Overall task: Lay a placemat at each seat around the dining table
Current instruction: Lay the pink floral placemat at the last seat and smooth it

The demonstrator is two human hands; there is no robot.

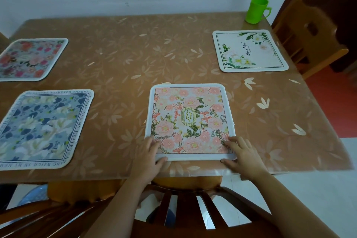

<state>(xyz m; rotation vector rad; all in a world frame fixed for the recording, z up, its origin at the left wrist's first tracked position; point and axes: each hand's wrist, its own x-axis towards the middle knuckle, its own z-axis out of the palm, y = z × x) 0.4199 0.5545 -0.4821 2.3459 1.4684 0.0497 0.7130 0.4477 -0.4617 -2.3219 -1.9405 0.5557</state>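
The pink floral placemat (190, 120) lay flat on the dining table (135, 54), its near edge just inside the table's near edge and straight in front of a slatted wooden chair (185, 208) pushed in below. The left hand (149, 153) rested on its near left corner and the right hand (242, 155) on its near right corner. On each hand the fingers lay fairly straight and slightly apart on top of the mat, with the thumb along the near edge; whether either thumb reached under the mat could not be told.

Bare tabletop showed on every side of the mat: a narrow strip at the near edge, and wide stretches to the left, the right and beyond.

The mat was square with rounded corners and a white border, printed with pink flowers and green leaves around an oval badge reading GARDEN.

To its left, well apart, lay a blue floral placemat (41, 129), and beyond that a red floral placemat (31, 59). At the far right a white placemat (250, 51) with green sprigs lay near the table's right edge, beside a second wooden chair (309, 33). A green cup (257, 10) stood at the far right corner, apart from the white mat
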